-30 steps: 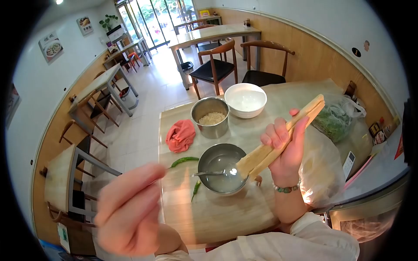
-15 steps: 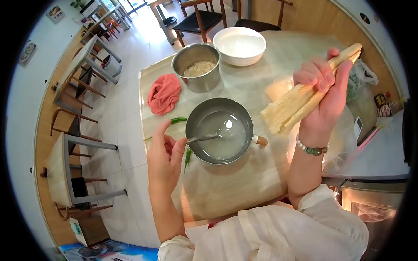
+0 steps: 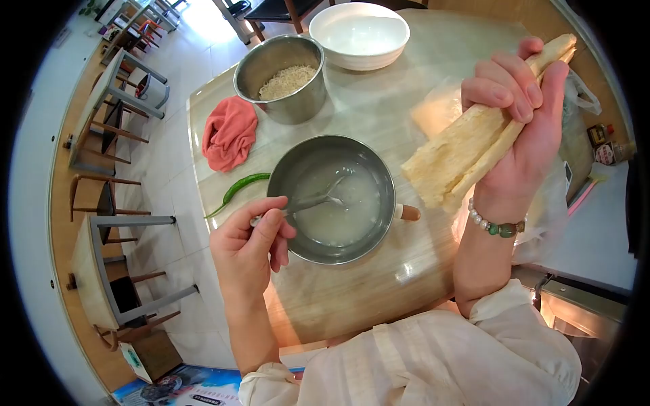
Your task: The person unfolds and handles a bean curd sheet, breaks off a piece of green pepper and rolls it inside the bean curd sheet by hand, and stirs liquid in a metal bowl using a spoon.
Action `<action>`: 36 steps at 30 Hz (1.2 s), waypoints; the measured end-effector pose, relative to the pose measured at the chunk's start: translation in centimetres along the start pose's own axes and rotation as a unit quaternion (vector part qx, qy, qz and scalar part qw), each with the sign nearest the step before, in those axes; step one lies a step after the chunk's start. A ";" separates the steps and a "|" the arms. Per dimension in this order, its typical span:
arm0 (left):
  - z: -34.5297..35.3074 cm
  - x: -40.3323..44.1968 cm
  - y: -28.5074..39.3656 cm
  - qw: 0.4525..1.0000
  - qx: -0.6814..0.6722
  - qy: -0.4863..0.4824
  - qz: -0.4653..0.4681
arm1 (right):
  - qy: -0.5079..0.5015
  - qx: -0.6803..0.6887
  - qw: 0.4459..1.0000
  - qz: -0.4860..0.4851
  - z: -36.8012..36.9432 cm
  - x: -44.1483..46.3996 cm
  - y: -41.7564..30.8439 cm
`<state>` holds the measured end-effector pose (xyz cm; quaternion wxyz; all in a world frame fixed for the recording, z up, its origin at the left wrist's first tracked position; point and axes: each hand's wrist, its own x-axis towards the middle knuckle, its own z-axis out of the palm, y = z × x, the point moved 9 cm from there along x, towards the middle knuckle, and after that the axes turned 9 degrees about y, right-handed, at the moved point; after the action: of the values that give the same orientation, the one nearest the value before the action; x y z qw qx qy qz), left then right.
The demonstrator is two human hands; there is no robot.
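My left hand pinches the handle of a metal spoon at the left rim of a grey saucepan. The spoon's bowl end rests in cloudy whitish liquid inside the pan. Raised to the right of the pan, my right hand is wrapped around a long, pale yellow piece of folded flatbread. Its wider, torn-looking end points down toward the pan. On the table left of the pan lies a green chili pepper.
Behind the saucepan stand a steel pot with rice-like grains and a white bowl. A red cloth lies near the table's left edge. The pan's handle sticks out rightward. Small jars and a plastic bag sit at far right.
The view has moved closer to the table. My left hand and the spoon have shifted, and more of the spoon's bowl end shows above the liquid. My right hand still holds the flatbread.
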<state>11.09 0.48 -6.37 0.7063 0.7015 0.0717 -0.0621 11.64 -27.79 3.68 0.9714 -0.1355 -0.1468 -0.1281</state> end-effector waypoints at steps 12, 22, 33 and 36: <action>-2.4 -0.7 -2.6 0.990 -0.114 0.003 -0.085 | 0.029 -0.021 0.999 0.001 -0.7 1.2 -0.7; -4.2 0.0 3.3 0.993 -0.043 0.090 0.068 | 0.082 -0.011 0.996 0.027 -2.4 4.1 -2.4; -1.5 1.2 10.6 0.919 -0.241 -0.295 0.105 | 0.033 -0.030 0.992 0.118 -4.0 5.0 -3.9; -1.5 0.6 11.2 0.902 -0.271 -0.319 0.107 | 0.027 -0.035 0.990 0.135 -4.3 4.9 -4.1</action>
<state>13.81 2.06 4.52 0.8567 0.4293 -0.2183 -0.1847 16.09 -33.93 2.21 0.9781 -0.1843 -0.0962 -0.0044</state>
